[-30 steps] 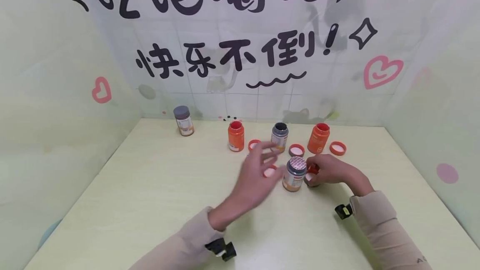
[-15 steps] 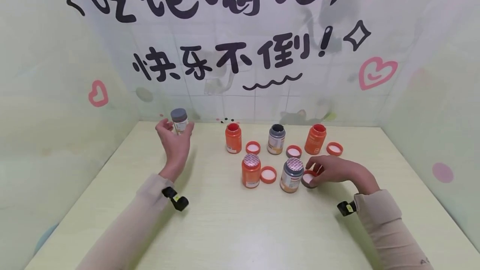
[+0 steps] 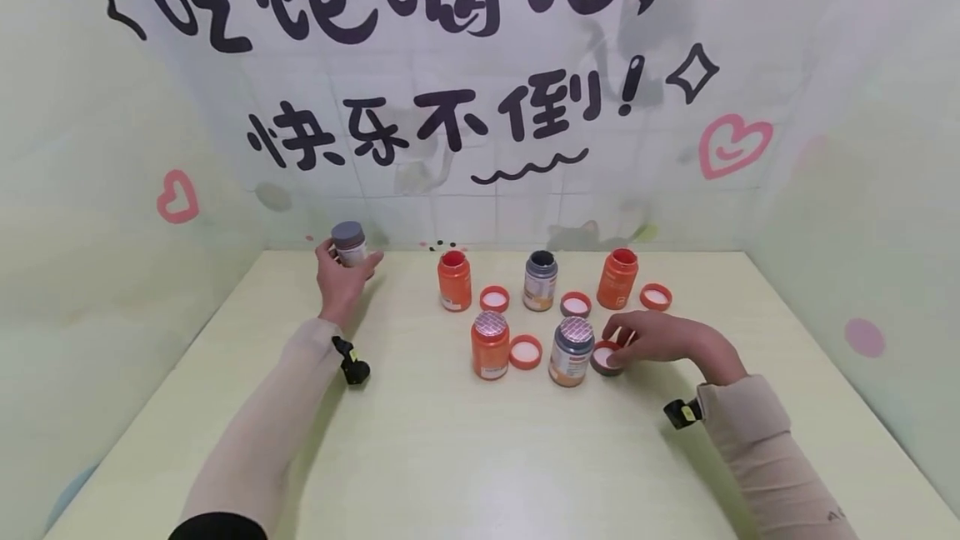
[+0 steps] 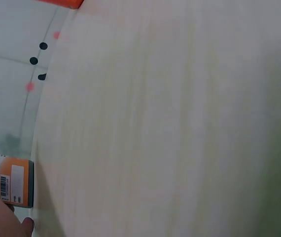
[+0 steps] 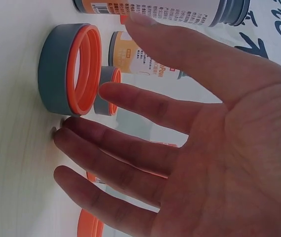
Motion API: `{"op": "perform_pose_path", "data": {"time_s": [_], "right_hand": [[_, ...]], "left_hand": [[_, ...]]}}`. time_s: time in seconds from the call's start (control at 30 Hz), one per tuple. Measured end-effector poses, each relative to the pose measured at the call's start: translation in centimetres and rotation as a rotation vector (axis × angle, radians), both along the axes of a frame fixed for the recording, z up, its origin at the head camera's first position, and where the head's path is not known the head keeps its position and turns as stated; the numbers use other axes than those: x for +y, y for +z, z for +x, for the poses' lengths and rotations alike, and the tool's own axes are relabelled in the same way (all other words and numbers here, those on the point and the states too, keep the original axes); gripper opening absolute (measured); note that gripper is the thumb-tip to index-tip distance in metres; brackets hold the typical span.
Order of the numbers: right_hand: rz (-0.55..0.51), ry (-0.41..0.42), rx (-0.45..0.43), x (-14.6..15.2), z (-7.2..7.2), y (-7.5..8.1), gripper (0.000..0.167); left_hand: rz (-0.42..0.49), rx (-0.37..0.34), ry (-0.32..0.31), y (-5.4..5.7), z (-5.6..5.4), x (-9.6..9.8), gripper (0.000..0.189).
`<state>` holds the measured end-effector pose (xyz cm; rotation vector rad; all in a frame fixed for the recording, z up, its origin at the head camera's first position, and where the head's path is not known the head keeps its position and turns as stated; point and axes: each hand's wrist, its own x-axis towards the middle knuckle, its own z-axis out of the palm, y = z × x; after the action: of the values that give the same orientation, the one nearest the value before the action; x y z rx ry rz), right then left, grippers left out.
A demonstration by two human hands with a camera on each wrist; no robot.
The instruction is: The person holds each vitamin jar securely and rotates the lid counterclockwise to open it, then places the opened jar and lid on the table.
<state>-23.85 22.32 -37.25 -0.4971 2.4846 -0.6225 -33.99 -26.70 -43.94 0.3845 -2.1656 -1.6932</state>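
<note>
At the back left my left hand (image 3: 342,283) grips a white-labelled bottle (image 3: 351,252) that has its dark grey screw lid on. The bottle's orange-and-white label and dark base show in the left wrist view, with part of the hand covering it. My right hand (image 3: 651,338) rests beside an upturned grey-and-red lid (image 3: 606,358), its fingers extended and loose. In the right wrist view these fingertips lie next to that lid (image 5: 56,69), and the thumb overlaps a grey bottle (image 5: 165,10). This grey bottle (image 3: 570,361) stands left of the lid, its mouth covered by a patterned foil seal.
Beside it stand a foil-sealed orange bottle (image 3: 491,352) and its red lid (image 3: 525,352). Behind are three uncapped bottles: orange (image 3: 454,286), grey (image 3: 540,286) and orange (image 3: 617,283), with upturned lids (image 3: 494,299) beside them. A printed backdrop (image 3: 420,215) borders the table.
My left hand has gone from the middle of the table to the back-left bottle, taken hold and raised it slightly. The right hand stays by the lid, its fingers loosened.
</note>
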Motion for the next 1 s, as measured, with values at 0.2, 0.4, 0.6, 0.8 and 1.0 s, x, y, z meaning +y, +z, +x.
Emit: {"op": "perform_pose_path", "data": {"time_s": [0.2,0.4,0.6,0.8,1.0], "right_hand": [[0.006,0.008,0.01,0.1,-0.2,-0.2,0.037],[0.008,0.0,0.007,0.1,-0.1,-0.3,0.038],[0.02,0.01,0.034,0.0,-0.1,-0.2,0.04],[0.029,0.024,0.056,0.2,-0.3,-0.2,0.04],[0.038,-0.006,0.032,0.2,-0.3,-0.3,0.045]], "left_hand": [[-0.025,-0.056,-0.009,0.2,-0.9,-0.9,0.094],[-0.09,-0.075,-0.044,0.4,-1.5,-1.0,0.084],[-0.124,-0.093,-0.088,0.0,-0.6,-0.6,0.082],[-0.126,-0.057,-0.108,-0.1,1.7,0.9,0.072],[-0.197,-0.1,-0.176,0.1,4.6,2.7,0.068]]}}
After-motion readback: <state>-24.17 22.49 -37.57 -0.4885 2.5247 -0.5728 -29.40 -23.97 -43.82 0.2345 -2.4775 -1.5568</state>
